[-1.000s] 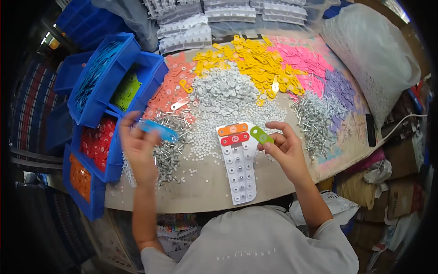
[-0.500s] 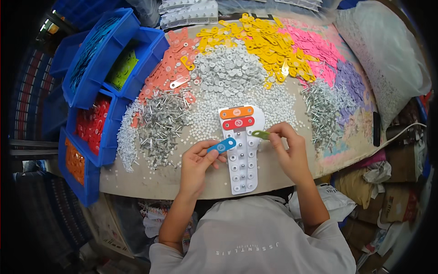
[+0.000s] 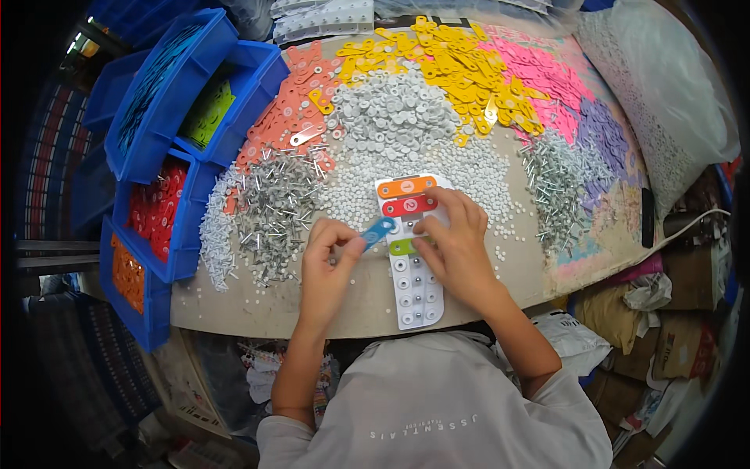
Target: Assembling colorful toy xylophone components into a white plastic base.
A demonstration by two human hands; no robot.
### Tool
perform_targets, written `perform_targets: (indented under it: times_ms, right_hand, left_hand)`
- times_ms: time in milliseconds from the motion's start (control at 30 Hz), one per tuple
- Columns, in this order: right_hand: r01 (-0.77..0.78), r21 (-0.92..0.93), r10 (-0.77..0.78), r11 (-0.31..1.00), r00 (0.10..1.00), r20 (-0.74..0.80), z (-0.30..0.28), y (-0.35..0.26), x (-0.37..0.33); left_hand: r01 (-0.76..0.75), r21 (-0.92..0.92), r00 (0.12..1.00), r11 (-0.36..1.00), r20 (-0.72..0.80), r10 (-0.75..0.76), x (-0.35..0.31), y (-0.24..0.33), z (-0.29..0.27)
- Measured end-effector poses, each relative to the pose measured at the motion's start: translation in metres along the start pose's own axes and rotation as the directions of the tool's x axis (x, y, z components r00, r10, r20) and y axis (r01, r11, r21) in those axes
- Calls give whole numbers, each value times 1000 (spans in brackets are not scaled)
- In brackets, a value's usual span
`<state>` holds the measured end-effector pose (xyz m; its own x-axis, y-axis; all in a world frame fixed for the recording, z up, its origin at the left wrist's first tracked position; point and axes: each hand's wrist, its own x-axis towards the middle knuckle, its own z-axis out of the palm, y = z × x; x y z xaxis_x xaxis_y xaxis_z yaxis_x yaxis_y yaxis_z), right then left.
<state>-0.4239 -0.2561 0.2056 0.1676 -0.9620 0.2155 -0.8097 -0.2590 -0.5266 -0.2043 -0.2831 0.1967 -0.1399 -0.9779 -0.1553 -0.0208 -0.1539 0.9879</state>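
Observation:
A white board with rows of white ring seats and metal studs lies in front of me. An orange strip and a red strip lie across its top. Between thumb and fingers, my left hand pinches a blue strip at its left end; the other end reaches the board's left edge. My right hand is over the board's right side, thumb and fingers at the right part of a green strip. This strip lies across the board below the red one, its right end hidden by the fingers.
White snap caps, metal rivets and more rivets lie in heaps. Beyond are coral, yellow, pink and purple strips. Blue bins line the left; a clear bag stands right.
My right hand has moved left and brought the green strip from beside the board onto it. The blue strip in my left hand has shifted slightly up and left.

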Motion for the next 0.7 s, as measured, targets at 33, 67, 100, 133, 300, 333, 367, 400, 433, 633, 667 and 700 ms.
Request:
perform_targets:
  times_ms: [33, 67, 100, 133, 300, 333, 367, 400, 433, 633, 667, 700]
  right_hand:
    - [-32, 15, 33, 999, 999, -27, 3, 0, 0]
    - [-64, 30, 66, 997, 996, -54, 5, 1, -1]
    - [-65, 28, 67, 997, 996, -54, 8, 2, -2]
    - [-84, 30, 86, 996, 994, -72, 11, 4, -3]
    - [-136, 50, 142, 989, 981, -129, 13, 5, -5]
    - [-140, 55, 146, 989, 981, -130, 15, 6, -6]
    - [-142, 61, 149, 988, 980, -132, 15, 6, -7]
    - [-141, 62, 148, 988, 980, -132, 15, 6, -7]
    - [-142, 61, 149, 988, 980, -134, 15, 6, -6]
    - [-153, 57, 159, 986, 980, -117, 14, 5, -5]
    - [-157, 58, 163, 986, 980, -116, 14, 4, -5]
    - [-152, 59, 158, 987, 980, -117, 14, 4, -5]
  left_hand:
    - [-142, 166, 990, 976, 11, 142, 5, 3, 4]
    - [-276, 325, 960, 905, 46, 277, 11, 6, 9]
    - [-277, 323, 960, 905, 47, 277, 15, 6, 13]
    - [-260, 327, 965, 908, 68, 252, 20, 5, 16]
    - [-199, 311, 978, 929, 125, 167, 35, -7, 32]
    - [-250, 381, 968, 890, 130, 216, 37, -11, 34]
    - [-297, 448, 955, 843, 137, 264, 38, -12, 37]
    - [-297, 449, 955, 843, 136, 265, 39, -12, 39]
    - [-329, 497, 943, 803, 139, 301, 38, -9, 40]
    - [-344, 587, 923, 733, 67, 379, 36, -9, 49]
    - [-355, 599, 924, 717, 109, 367, 37, -9, 47]
    - [-368, 610, 923, 701, 151, 353, 37, -9, 46]
